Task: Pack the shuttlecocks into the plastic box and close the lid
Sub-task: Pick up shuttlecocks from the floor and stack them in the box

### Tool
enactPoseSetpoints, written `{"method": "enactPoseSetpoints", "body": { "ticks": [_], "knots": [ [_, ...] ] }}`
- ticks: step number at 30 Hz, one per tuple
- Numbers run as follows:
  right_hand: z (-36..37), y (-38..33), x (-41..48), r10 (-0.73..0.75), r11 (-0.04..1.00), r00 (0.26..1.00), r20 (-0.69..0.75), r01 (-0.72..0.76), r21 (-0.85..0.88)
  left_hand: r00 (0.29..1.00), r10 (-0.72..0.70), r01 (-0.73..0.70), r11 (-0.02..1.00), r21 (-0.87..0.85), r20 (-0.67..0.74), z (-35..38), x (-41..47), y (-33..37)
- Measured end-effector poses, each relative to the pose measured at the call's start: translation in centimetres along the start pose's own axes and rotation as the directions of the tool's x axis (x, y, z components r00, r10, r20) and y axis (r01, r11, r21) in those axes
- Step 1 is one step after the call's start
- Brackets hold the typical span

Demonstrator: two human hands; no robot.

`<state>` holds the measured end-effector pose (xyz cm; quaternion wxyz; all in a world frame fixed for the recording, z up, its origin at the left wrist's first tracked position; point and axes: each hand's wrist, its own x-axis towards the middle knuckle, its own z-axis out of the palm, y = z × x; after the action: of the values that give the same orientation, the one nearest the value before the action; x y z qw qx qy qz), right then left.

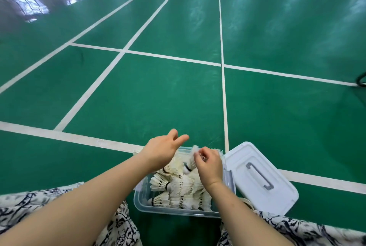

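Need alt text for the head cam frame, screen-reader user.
A person's right hand pinches a shuttlecock over a clear plastic box holding rows of stacked shuttlecocks, while the left hand hovers open over the box's far left edge. The white lid lies handle-up to the box's right on a green court floor with white lines.

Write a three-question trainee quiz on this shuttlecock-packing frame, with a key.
1. True or false: the white lid is closed on the clear plastic box.
2. Which hand pinches a shuttlecock above the box? A) left hand B) right hand C) neither
3. Fill in: the lid lies on the green court floor, on the person's ____ side of the box.

Key: 1 false, the lid is off and the box is open; 2 B; 3 right.
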<state>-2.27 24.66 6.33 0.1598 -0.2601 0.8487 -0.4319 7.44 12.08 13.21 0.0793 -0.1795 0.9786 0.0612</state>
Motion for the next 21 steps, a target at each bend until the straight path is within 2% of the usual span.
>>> {"method": "enactPoseSetpoints", "body": {
  "ticks": [2,5,10,14,21],
  "knots": [
    [-0.3,0.5,-0.3,0.045,0.995,0.997,-0.065,-0.05,-0.083,0.996,-0.079,0.078,0.996,-0.038,-0.031,-0.2,0.1,-0.5],
    [0.2,1.6,-0.7,0.139,0.977,0.99,-0.039,-0.143,-0.157,0.99,-0.129,0.125,0.99,-0.058,-0.06,0.1,0.0,-0.8],
    [1.7,1.7,-1.0,0.255,0.967,0.959,0.122,-0.253,-0.03,0.989,-0.141,0.137,0.988,-0.068,-0.047,0.9,0.0,-0.8],
    [3.2,1.9,-1.1,0.251,0.968,0.928,0.276,-0.245,-0.055,0.987,-0.158,0.152,0.982,-0.11,-0.042,1.8,0.4,-1.3],
    [5.4,1.9,-0.1,0.2,0.945,0.929,0.311,-0.1,-0.312,0.992,-0.124,0.119,0.976,-0.18,-0.017,3.4,0.2,-1.8]
  ]
}}
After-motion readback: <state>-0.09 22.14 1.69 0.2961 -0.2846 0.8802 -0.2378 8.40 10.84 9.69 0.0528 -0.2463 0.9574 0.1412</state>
